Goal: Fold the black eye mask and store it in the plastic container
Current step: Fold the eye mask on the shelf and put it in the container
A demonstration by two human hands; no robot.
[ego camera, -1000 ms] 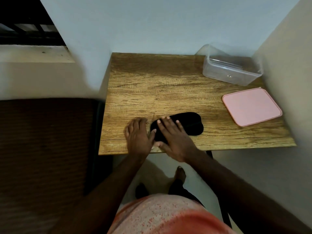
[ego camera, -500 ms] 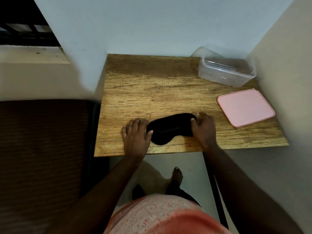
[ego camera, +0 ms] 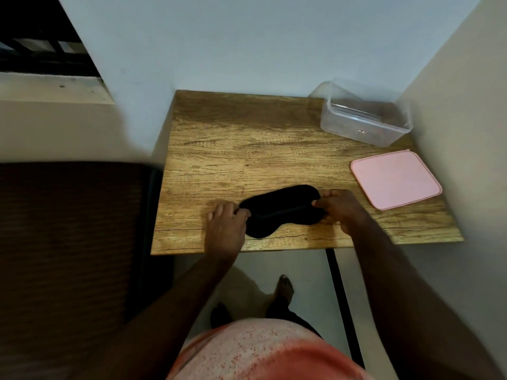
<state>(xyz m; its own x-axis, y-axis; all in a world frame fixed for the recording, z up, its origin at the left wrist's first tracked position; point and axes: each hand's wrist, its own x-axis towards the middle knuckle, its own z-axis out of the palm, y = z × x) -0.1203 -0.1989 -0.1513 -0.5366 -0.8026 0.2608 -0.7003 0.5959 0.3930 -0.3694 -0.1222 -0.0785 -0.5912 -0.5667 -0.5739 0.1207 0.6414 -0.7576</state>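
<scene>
The black eye mask [ego camera: 279,211] lies spread flat near the front edge of the wooden table [ego camera: 247,144], its strap running across it. My left hand [ego camera: 226,224] rests on the table and pinches the mask's left end. My right hand [ego camera: 338,207] grips the mask's right end with curled fingers. The clear plastic container [ego camera: 365,119] stands open and empty at the table's back right corner, well away from both hands.
A pink lid [ego camera: 395,179] lies flat on the table's right side, just right of my right hand. Walls close in behind and to the right of the table. A dark brown surface [ego camera: 68,242] sits to the left.
My right hand slid off the mask's left half to its right end and took hold there. My left hand closed onto the left end. The mask now lies uncovered.
</scene>
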